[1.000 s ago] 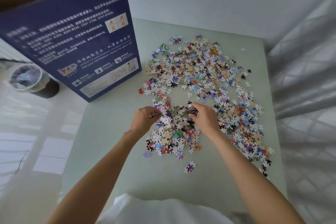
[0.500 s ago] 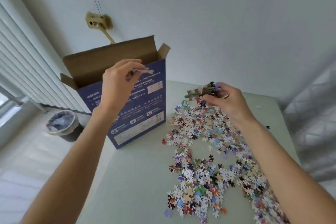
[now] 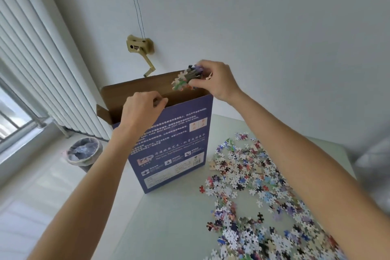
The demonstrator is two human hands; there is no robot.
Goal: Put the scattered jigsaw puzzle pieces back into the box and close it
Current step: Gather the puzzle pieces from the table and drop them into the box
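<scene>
A person's left hand (image 3: 141, 110) curls at the rim of the upright blue puzzle box (image 3: 168, 143) while the right hand (image 3: 213, 79) pinches a clump of jigsaw pieces (image 3: 186, 78) above its open top, best released low inside; scattered pieces (image 3: 253, 186) lie right of the box.

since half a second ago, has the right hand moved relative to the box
Yes. The right hand, holding a bunch of puzzle pieces, has moved left and up to the open top of the box.
</scene>
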